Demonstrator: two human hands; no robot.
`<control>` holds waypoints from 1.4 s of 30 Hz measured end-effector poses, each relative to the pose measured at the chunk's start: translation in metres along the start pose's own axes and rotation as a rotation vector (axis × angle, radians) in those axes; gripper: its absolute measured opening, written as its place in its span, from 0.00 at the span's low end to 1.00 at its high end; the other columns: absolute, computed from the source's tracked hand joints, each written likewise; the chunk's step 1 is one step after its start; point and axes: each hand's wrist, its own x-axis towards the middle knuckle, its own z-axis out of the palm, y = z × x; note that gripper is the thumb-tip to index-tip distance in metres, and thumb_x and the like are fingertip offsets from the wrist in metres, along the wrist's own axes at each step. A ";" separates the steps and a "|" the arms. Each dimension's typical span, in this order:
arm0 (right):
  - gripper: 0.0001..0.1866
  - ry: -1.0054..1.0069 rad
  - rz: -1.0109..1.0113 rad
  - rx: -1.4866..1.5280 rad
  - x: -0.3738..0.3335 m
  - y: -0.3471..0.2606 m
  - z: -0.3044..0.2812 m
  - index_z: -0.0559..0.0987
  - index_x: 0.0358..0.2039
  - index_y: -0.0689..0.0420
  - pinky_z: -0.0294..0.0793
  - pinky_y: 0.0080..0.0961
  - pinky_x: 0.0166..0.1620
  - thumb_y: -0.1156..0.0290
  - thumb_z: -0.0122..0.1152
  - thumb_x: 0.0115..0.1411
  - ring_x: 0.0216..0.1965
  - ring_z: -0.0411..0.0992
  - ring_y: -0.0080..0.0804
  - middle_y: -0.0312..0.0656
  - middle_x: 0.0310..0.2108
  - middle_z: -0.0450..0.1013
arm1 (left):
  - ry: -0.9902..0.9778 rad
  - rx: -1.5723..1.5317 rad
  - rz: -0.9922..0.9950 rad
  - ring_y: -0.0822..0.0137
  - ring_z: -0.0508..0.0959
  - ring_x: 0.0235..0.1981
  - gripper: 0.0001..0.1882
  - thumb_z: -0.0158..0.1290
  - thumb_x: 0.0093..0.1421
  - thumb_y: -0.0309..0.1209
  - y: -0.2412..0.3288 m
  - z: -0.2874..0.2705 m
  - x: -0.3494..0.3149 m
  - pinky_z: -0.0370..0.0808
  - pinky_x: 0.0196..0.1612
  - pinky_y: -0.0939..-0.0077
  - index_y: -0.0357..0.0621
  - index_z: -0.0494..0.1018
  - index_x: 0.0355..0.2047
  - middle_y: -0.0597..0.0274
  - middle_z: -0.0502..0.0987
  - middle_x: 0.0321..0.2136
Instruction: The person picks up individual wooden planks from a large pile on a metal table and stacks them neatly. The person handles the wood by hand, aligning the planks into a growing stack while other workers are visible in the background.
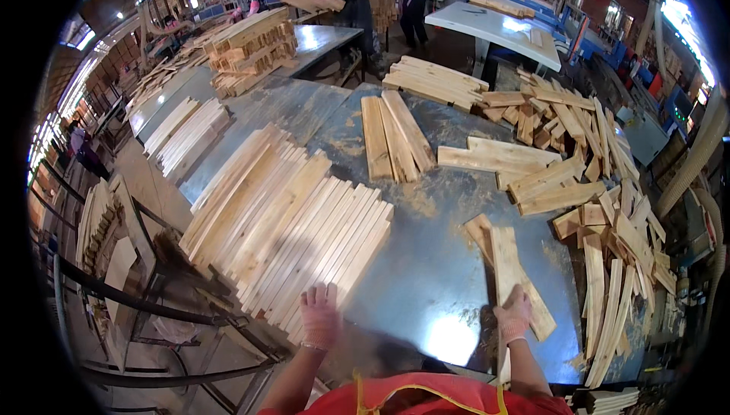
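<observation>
head-worn fisheye, facing down, close above table point(426, 267)

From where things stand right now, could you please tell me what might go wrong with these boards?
The board at the right hand lies crossed over another board, so it could rock or slip. The left hand is by the near end of the row of boards; a careless nudge might skew some. The jumbled pile on the right could slide if bumped.

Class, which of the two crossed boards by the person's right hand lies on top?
The board held by the right hand, running nearly straight up the picture; the other board slants toward lower right, passing beneath.
</observation>
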 end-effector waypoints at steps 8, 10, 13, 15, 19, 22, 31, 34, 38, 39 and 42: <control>0.38 -0.541 -0.003 0.932 -0.044 -0.180 0.108 0.71 0.65 0.69 0.75 0.34 0.59 0.59 0.70 0.60 0.56 0.75 0.39 0.51 0.58 0.76 | -0.077 -0.217 0.088 0.49 0.65 0.68 0.33 0.61 0.59 0.46 0.008 -0.006 0.050 0.64 0.68 0.49 0.45 0.70 0.62 0.53 0.70 0.62; 0.31 -0.876 -0.143 0.471 -0.059 -0.243 0.100 0.75 0.60 0.68 0.76 0.33 0.58 0.61 0.69 0.62 0.53 0.76 0.36 0.46 0.55 0.79 | -0.098 -0.223 0.149 0.51 0.69 0.63 0.29 0.59 0.60 0.46 0.023 -0.013 0.072 0.66 0.65 0.52 0.44 0.73 0.57 0.55 0.73 0.57; 0.29 -1.210 -0.720 0.357 -0.026 -0.257 0.132 0.76 0.60 0.66 0.75 0.32 0.59 0.62 0.67 0.63 0.54 0.76 0.34 0.45 0.54 0.80 | -0.066 -0.258 0.280 0.52 0.72 0.55 0.24 0.61 0.58 0.44 0.031 -0.003 0.108 0.68 0.58 0.53 0.45 0.75 0.51 0.57 0.76 0.50; 0.28 -1.313 -0.733 0.467 0.037 -0.247 0.131 0.77 0.60 0.65 0.74 0.31 0.59 0.62 0.65 0.64 0.54 0.77 0.33 0.45 0.54 0.81 | -0.099 -0.223 0.348 0.54 0.72 0.57 0.28 0.62 0.55 0.46 0.028 -0.008 0.125 0.67 0.61 0.54 0.46 0.75 0.53 0.58 0.75 0.51; 0.31 -1.001 -0.538 0.527 0.205 -0.259 0.117 0.77 0.63 0.62 0.72 0.31 0.63 0.60 0.67 0.62 0.57 0.77 0.39 0.49 0.55 0.81 | -0.060 -0.223 0.352 0.57 0.73 0.53 0.26 0.63 0.51 0.41 0.018 0.007 0.130 0.69 0.56 0.54 0.51 0.75 0.51 0.61 0.74 0.48; 0.35 -0.373 -0.515 0.277 0.290 -0.306 0.103 0.75 0.64 0.60 0.73 0.40 0.64 0.55 0.68 0.60 0.61 0.74 0.54 0.53 0.61 0.77 | -0.024 -0.232 0.352 0.58 0.76 0.48 0.24 0.62 0.49 0.37 0.016 0.025 0.135 0.71 0.51 0.56 0.54 0.76 0.49 0.64 0.76 0.45; 0.52 -0.169 -0.348 -0.162 0.391 -0.380 0.167 0.63 0.73 0.52 0.52 0.56 0.73 0.45 0.71 0.51 0.72 0.60 0.54 0.55 0.65 0.69 | 0.019 -0.234 0.356 0.63 0.78 0.40 0.14 0.61 0.49 0.32 0.038 -0.001 0.169 0.72 0.44 0.62 0.56 0.80 0.39 0.68 0.79 0.39; 0.51 -0.248 -0.354 -0.111 0.379 -0.387 0.153 0.66 0.72 0.52 0.52 0.50 0.74 0.47 0.73 0.50 0.72 0.60 0.53 0.56 0.64 0.71 | -0.129 -0.179 0.299 0.62 0.78 0.40 0.15 0.61 0.49 0.32 0.038 0.001 0.160 0.72 0.44 0.61 0.55 0.80 0.39 0.68 0.79 0.39; 0.41 -0.265 -0.230 0.711 0.356 -0.317 0.148 0.73 0.65 0.60 0.73 0.36 0.63 0.62 0.75 0.51 0.59 0.75 0.51 0.57 0.58 0.76 | -0.089 -0.153 0.344 0.58 0.77 0.45 0.18 0.60 0.50 0.39 0.016 0.027 0.157 0.71 0.48 0.55 0.59 0.79 0.44 0.66 0.78 0.42; 0.38 -0.211 -0.195 0.809 0.344 -0.297 0.144 0.74 0.63 0.62 0.75 0.34 0.60 0.64 0.73 0.52 0.56 0.76 0.48 0.56 0.56 0.77 | -0.079 -0.163 0.350 0.57 0.76 0.46 0.19 0.59 0.50 0.41 0.015 0.037 0.155 0.70 0.48 0.53 0.59 0.79 0.45 0.66 0.78 0.43; 0.29 -0.091 -0.105 0.917 0.300 -0.224 0.089 0.76 0.59 0.65 0.78 0.32 0.51 0.67 0.68 0.59 0.46 0.76 0.38 0.47 0.47 0.77 | -0.029 -0.243 0.317 0.56 0.78 0.42 0.13 0.61 0.49 0.32 0.035 0.014 0.158 0.72 0.46 0.58 0.53 0.79 0.38 0.64 0.79 0.39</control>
